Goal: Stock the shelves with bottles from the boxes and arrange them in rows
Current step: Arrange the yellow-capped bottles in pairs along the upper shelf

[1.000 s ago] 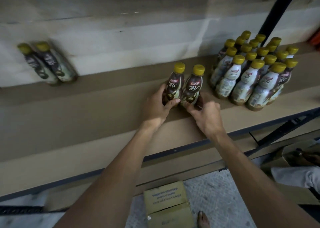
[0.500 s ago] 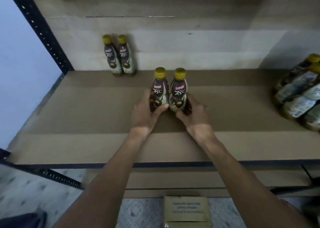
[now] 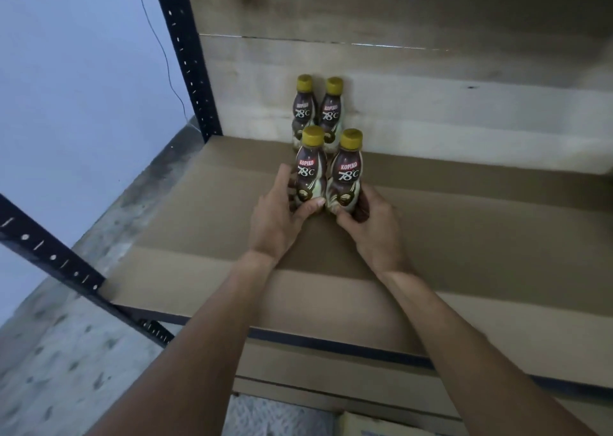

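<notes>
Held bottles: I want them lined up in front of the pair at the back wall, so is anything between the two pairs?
Nothing visible. The left hand and right hand grip the held bottles just in front of the back pair; the bit of shelf between is hidden behind them.

The front pair [image 3: 310,176] of yellow-capped brown bottles stands upright, side by side, on the shelf [image 3: 464,236], just before the back pair [image 3: 303,110].
</notes>
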